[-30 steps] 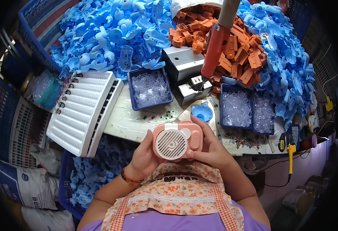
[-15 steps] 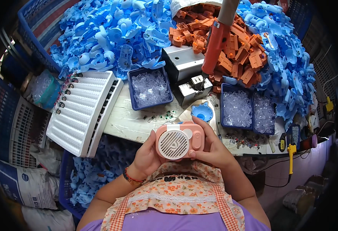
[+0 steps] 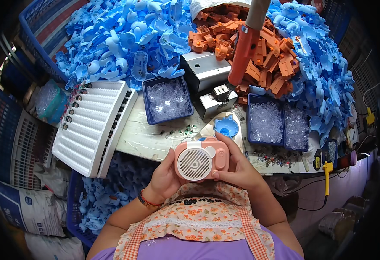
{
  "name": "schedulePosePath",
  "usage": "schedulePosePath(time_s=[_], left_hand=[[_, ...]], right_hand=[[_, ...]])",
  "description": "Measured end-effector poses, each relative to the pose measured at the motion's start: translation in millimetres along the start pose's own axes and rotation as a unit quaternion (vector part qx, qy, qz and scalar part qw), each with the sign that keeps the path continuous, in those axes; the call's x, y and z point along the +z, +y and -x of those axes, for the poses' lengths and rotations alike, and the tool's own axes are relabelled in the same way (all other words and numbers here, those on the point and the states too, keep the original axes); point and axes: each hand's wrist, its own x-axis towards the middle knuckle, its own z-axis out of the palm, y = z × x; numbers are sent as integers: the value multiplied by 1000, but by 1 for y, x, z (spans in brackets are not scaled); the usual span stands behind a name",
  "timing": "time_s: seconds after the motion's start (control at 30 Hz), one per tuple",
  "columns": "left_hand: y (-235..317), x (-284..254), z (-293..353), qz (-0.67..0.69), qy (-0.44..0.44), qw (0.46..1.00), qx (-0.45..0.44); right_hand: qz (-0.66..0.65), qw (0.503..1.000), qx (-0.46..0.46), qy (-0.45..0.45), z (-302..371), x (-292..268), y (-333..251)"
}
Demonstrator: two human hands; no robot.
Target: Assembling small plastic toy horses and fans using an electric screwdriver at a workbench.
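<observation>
A pink camera-shaped gadget (image 3: 221, 167) with a round white slatted grille is held upright in front of my apron. My left hand (image 3: 163, 174) is closed along its left side, the fingers partly hidden behind it. On the other side, my right hand (image 3: 237, 168) grips the right edge, its thumb on the lower front corner and its index finger by the top. A little blue shows along the gadget's upper edge. Just beyond it, a blue cup-shaped plastic part (image 3: 227, 126) rests in a pale fixture on the worktable (image 3: 144, 141).
Blue trays (image 3: 169, 119) hold clear plastic pieces. Heaped beyond are blue shells (image 3: 129, 39) and orange parts (image 3: 281, 69). White slotted racks (image 3: 90, 130) stand left. A red-handled tool (image 3: 242, 56) hangs above a metal box (image 3: 207, 67). A yellow soldering iron (image 3: 327, 173) is at right.
The pink gadget tips slightly in my hands, and a bit of blue now shows at its top edge. Both hands keep their hold.
</observation>
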Motion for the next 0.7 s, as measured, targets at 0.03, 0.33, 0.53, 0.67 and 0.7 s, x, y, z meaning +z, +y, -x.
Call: schedulePosePath(time_s=[0.03, 0.33, 0.53, 0.67, 0.7], left_hand=[[0, -1, 0, -2, -5, 1000, 3], [-1, 0, 1, -6, -4, 1000, 1], [-4, -2, 1, -5, 4, 1000, 0], [-4, -1, 2, -13, 6, 1000, 4], [-4, -1, 2, -13, 5, 1000, 4]], right_hand=[[-6, 1000, 3, 0, 0, 0, 0], [22, 1000, -21, -2, 1, -2, 4], [25, 999, -23, -2, 3, -1, 4], [9, 1000, 12, 6, 5, 3, -2], [28, 1000, -3, -4, 6, 2, -1]])
